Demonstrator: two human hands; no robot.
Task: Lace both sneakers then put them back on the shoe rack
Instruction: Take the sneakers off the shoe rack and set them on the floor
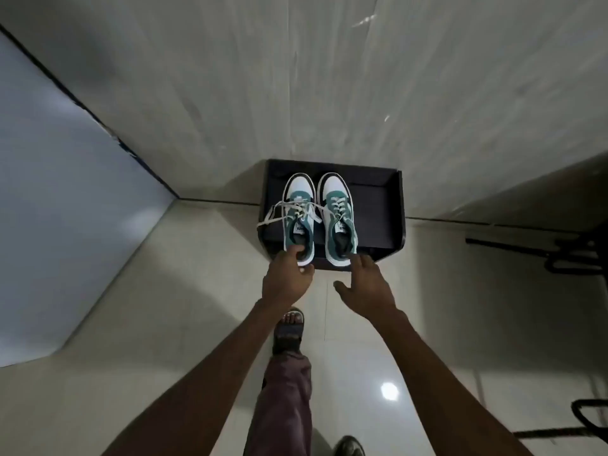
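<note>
Head view: on the dark shoe rack, just beyond both hands, stand two green-and-white sneakers. The left hand grips the left sneaker by its heel, its white laces trailing loose. The right hand, fingers spread and holding nothing, touches the heel of the right sneaker.

This looks like a corner of a home, most likely an entry or hallway. The glossy cream-tiled floor mirrors a round ceiling light. The pale, stone-veined panelled wall has a thin dark skirting strip at its foot. A low black shoe rack stands on the floor against that wall and carries a pair of green-and-white sneakers side by side. The person wears an open dark sandal. A black metal tube frame sits at the right edge; what it is cannot be told.
</note>
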